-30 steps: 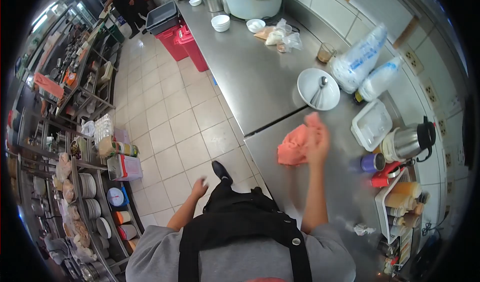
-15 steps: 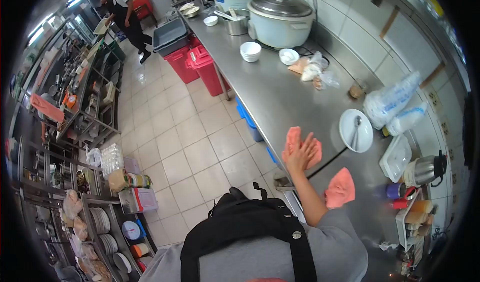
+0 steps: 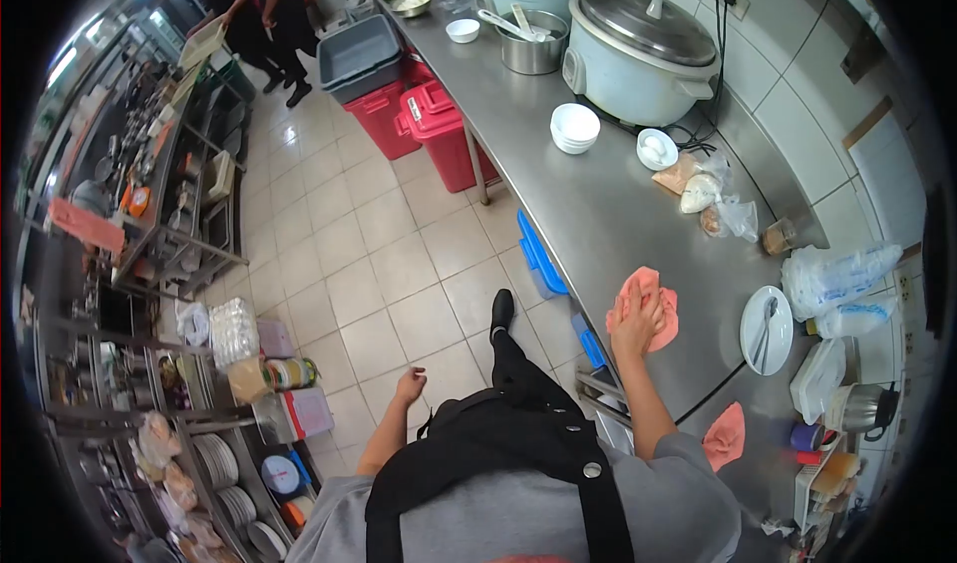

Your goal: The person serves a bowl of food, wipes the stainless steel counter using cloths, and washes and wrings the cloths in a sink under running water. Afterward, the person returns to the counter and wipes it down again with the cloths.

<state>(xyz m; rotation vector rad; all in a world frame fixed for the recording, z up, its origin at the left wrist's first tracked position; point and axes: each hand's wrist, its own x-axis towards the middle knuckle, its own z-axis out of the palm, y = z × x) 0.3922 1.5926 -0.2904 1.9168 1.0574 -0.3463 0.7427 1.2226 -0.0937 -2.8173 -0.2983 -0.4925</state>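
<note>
My right hand (image 3: 638,328) presses a salmon-pink cleaning cloth (image 3: 658,286) onto the steel counter (image 3: 608,214), its fingers bent over the fabric near the counter's front edge. Out over the tiled floor hangs my left hand (image 3: 410,384), fingers curled and nothing visible in them. A second pink cloth (image 3: 725,436) lies crumpled on the counter closer to my body. To the right of my right hand is a white plate (image 3: 755,336) with a metal spoon (image 3: 766,332) on it.
Further along the counter stand stacked white bowls (image 3: 575,127), a steel pot (image 3: 533,54), a large rice cooker (image 3: 643,59) and plastic bags of food (image 3: 706,192). Red bins (image 3: 444,134) sit beside the counter. Two people (image 3: 264,24) stand in the far aisle. Shelves (image 3: 199,383) line the left.
My right hand has slid the cloth along the counter, and its fingers are now less spread. My left hand and a forward foot have come into view. A second person shows in the aisle.
</note>
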